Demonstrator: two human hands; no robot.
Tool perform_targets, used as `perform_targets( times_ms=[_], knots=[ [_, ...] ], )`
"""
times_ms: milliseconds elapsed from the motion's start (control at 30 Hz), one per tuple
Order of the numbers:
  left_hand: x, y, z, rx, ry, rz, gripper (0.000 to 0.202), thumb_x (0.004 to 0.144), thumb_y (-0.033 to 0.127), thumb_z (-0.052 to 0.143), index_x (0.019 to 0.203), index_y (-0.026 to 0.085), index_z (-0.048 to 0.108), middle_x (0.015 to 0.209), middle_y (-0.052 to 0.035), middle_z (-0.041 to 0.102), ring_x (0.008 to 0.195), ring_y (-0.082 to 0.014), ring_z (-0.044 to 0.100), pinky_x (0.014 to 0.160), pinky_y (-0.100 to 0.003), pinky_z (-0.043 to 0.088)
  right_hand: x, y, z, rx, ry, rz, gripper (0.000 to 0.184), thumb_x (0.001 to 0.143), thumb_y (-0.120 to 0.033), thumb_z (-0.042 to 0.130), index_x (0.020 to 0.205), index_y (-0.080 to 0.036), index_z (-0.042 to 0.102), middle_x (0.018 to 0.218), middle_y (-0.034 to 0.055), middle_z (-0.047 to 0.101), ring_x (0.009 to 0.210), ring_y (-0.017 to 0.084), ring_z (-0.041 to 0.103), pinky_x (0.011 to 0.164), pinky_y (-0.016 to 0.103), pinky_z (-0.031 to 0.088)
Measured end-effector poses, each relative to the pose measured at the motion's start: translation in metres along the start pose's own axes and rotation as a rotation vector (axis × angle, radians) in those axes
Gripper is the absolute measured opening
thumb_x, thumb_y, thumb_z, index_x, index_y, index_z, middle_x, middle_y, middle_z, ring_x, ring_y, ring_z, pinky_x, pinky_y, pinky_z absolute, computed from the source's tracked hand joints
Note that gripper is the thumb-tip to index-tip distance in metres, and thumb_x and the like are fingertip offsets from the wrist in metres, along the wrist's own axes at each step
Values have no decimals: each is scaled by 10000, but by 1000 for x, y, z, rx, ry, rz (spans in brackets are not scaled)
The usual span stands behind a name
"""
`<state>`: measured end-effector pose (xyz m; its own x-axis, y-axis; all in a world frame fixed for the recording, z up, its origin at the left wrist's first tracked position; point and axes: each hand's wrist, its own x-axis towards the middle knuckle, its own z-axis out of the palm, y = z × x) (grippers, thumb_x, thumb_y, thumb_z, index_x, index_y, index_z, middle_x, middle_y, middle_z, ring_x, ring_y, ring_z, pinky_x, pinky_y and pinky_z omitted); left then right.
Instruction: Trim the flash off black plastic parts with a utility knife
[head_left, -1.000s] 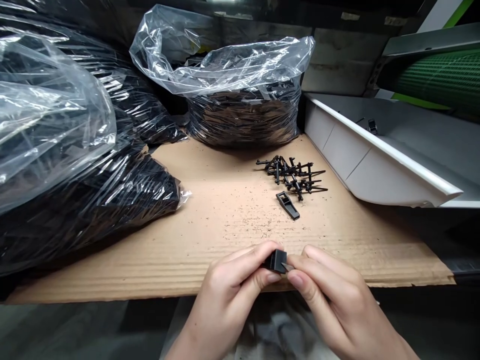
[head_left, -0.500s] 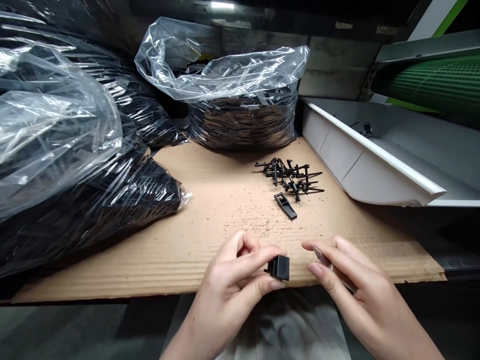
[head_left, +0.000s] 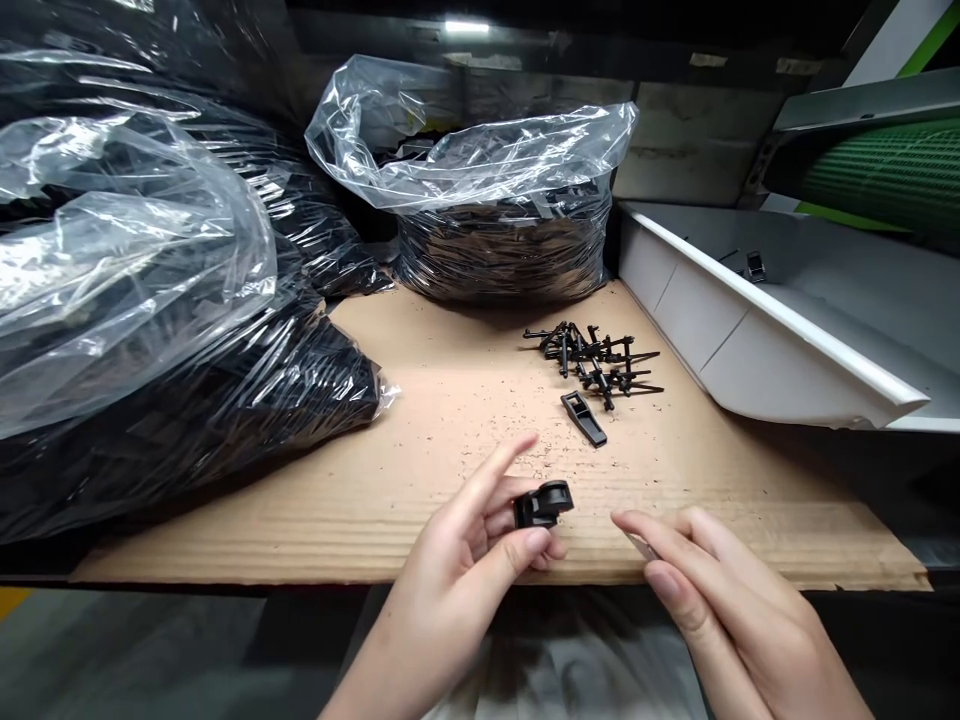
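My left hand (head_left: 469, 560) grips a small black plastic clip (head_left: 544, 503) between thumb and middle fingers, with the index finger stretched out above it. My right hand (head_left: 720, 590) is a short way to the right, pinching a thin flat metal piece (head_left: 642, 547) between thumb and fingers. Both hands hover over the near edge of a brown cardboard sheet (head_left: 420, 450). Farther back on the cardboard lies another black clip part (head_left: 583, 418) and, behind it, a small heap of black plastic sprue pieces (head_left: 592, 360).
Clear plastic bags full of black parts stand at the left (head_left: 150, 330) and at the back centre (head_left: 487, 210). A white tray (head_left: 750, 330) slopes along the right side, with a green ribbed belt (head_left: 877, 170) above it. Black crumbs dot the cardboard.
The two hands have come apart: the metal piece left the clip and stays in my right hand. My left hand turned the clip and lifted its index finger.
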<state>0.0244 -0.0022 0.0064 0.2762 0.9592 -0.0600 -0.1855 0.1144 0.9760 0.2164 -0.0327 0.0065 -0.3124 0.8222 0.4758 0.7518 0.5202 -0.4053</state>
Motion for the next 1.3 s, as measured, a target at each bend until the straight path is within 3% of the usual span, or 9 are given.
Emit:
perform_targets(
  times_ms=[133, 233, 367, 700, 833, 1000, 1067, 1300],
  knots=[
    [0, 4, -2, 213, 46, 9, 207, 760, 181, 597, 944, 221, 681, 961, -40, 643, 668, -120, 586, 547, -170, 479, 5, -9, 5, 127, 134, 26, 150, 857, -131, 463, 963, -210, 534, 692, -11, 610, 574, 105, 599, 549, 181, 464],
    [2, 9, -4, 285, 24, 71, 184, 767, 185, 593, 914, 229, 695, 823, -15, 638, 550, -90, 525, 493, -167, 445, 13, -11, 13, 145, 193, -43, 133, 827, -64, 484, 851, -182, 539, 638, -4, 589, 485, 94, 544, 481, 203, 427],
    [2, 8, -6, 262, -27, 136, 193, 795, 150, 566, 890, 258, 694, 700, 28, 574, 550, -77, 507, 514, -151, 425, 22, -11, 21, 115, 230, -147, 144, 790, -9, 524, 845, -139, 551, 714, 59, 629, 585, 126, 596, 531, 215, 451],
    [2, 4, -7, 173, -76, 155, 168, 821, 155, 553, 854, 255, 685, 682, 43, 511, 557, -57, 481, 513, -128, 398, 21, -12, 25, 74, 233, -165, 165, 791, 1, 524, 893, -127, 543, 706, 67, 619, 605, 138, 593, 544, 228, 438],
    [2, 2, -9, 113, -93, 149, 162, 829, 179, 551, 870, 265, 682, 703, 42, 508, 563, -57, 476, 508, -128, 395, 25, -14, 22, 243, 120, -51, 133, 824, -44, 482, 817, -168, 530, 671, 23, 584, 562, 111, 556, 521, 208, 420],
    [0, 4, -10, 187, -118, 169, 172, 828, 155, 547, 878, 255, 677, 749, 31, 541, 603, -67, 481, 523, -133, 387, 37, -19, 7, 582, -309, 313, 331, 892, -248, 394, 570, -180, 428, 506, -50, 425, 411, 49, 365, 393, 173, 301],
    [0, 5, -10, 210, -130, 184, 169, 836, 158, 535, 858, 253, 673, 758, 29, 549, 624, -74, 481, 540, -140, 386, 40, -19, 3, 666, -404, 418, 346, 892, -292, 386, 567, -177, 422, 510, -51, 406, 421, 48, 332, 380, 176, 264],
    [-2, 4, -12, 191, -132, 161, 134, 848, 214, 525, 798, 214, 649, 768, 12, 542, 627, -90, 470, 553, -172, 390, 37, -25, 5, 770, -421, 499, 303, 887, -314, 399, 639, -170, 495, 529, -47, 419, 438, 50, 327, 389, 178, 257]
  ],
)
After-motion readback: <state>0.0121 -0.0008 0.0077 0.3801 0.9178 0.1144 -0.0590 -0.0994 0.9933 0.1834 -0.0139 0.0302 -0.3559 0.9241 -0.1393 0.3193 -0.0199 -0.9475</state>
